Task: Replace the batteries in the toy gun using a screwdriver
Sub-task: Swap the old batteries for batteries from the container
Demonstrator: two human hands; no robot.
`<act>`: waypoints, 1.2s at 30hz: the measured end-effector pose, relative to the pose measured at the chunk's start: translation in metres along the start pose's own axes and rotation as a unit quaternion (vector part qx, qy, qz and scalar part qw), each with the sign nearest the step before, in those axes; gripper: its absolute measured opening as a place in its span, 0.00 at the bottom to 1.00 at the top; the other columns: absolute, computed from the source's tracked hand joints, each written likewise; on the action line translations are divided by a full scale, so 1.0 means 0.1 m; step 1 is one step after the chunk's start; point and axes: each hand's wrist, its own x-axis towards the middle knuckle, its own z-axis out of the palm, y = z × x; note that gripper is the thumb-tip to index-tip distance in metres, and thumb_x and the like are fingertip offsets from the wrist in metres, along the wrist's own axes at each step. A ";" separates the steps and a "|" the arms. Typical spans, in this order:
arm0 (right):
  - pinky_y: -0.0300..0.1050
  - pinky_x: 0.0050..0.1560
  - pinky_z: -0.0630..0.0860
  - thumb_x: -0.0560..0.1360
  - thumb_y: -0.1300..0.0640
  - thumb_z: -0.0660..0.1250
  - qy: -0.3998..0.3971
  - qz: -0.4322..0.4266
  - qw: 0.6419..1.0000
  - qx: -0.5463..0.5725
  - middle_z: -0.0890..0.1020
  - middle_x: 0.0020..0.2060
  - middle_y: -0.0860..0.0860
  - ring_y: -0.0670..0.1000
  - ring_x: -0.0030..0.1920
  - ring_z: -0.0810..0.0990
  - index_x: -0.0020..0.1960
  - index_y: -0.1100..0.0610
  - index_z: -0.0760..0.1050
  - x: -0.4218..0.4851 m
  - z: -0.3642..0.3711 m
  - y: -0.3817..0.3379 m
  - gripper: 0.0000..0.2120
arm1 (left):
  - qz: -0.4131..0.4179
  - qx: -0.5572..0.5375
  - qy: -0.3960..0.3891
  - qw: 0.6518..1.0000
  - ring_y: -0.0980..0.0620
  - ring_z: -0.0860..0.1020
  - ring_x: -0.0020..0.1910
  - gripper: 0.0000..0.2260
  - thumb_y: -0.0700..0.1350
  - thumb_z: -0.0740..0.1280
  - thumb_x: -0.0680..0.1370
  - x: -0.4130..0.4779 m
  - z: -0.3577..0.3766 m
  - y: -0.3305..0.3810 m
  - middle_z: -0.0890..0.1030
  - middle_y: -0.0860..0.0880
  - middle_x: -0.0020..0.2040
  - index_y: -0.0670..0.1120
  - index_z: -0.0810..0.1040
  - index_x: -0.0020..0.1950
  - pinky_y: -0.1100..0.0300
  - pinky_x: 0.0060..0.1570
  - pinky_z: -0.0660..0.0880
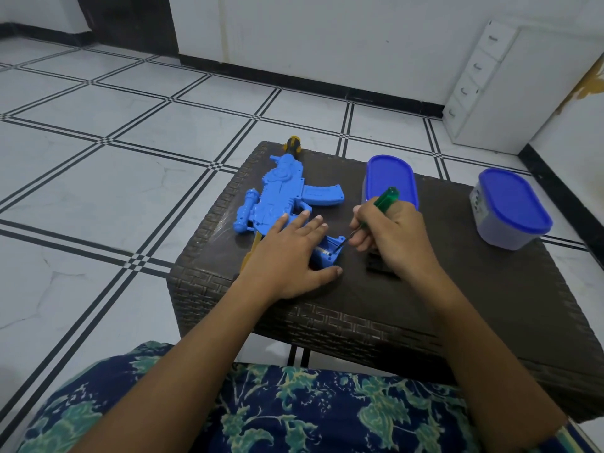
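Note:
A blue toy gun (283, 194) with a yellow-black muzzle lies on a dark woven table (490, 305), muzzle pointing away from me. My left hand (287, 256) presses flat on the gun's rear part, fingers spread, thumb along the near side. My right hand (389, 237) grips a green-handled screwdriver (385, 199); its metal tip touches the open blue stock end (333, 248), where a battery compartment shows. A small black piece (379, 266) lies on the table under my right wrist, partly hidden.
Two containers with blue lids stand on the table: one (390, 178) just behind my right hand, one (513, 209) near the right edge. A white drawer unit (480, 89) stands against the far wall. White tiled floor surrounds the table; my patterned lap is below.

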 end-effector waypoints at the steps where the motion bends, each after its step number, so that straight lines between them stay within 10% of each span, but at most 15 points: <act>1: 0.37 0.30 0.75 0.77 0.60 0.63 -0.003 0.000 1.000 -0.007 0.81 0.28 0.60 0.49 0.27 0.79 0.36 0.64 0.78 0.01 0.01 0.01 0.14 | 0.003 0.007 -0.003 1.000 0.55 0.48 0.77 0.37 0.68 0.57 0.74 0.00 0.00 0.00 0.55 0.53 0.78 0.50 0.56 0.77 0.52 0.76 0.44; 15: 0.57 0.41 0.79 0.76 0.53 0.62 -0.043 -0.076 0.978 -0.189 0.81 0.30 0.59 0.58 0.35 0.82 0.39 0.64 0.75 0.00 0.24 -0.06 0.15 | 0.018 0.002 0.017 1.000 0.53 0.48 0.77 0.34 0.67 0.56 0.74 0.01 0.08 -0.03 0.57 0.53 0.78 0.52 0.57 0.76 0.49 0.76 0.46; 26: 0.35 0.31 0.75 0.79 0.57 0.64 -0.013 0.032 0.996 0.082 0.84 0.34 0.61 0.53 0.34 0.83 0.41 0.63 0.78 -0.01 0.01 0.04 0.12 | -0.019 -0.020 0.013 1.000 0.56 0.49 0.77 0.31 0.65 0.53 0.77 0.02 0.02 0.04 0.58 0.53 0.77 0.50 0.60 0.76 0.52 0.76 0.45; 36: 0.48 0.46 0.81 0.79 0.54 0.65 -0.064 0.006 0.986 0.156 0.83 0.39 0.59 0.53 0.40 0.83 0.54 0.63 0.78 0.02 0.03 0.07 0.13 | -0.043 -0.126 0.071 0.989 0.56 0.58 0.75 0.33 0.63 0.65 0.73 0.01 0.00 0.03 0.68 0.50 0.73 0.48 0.66 0.73 0.56 0.75 0.51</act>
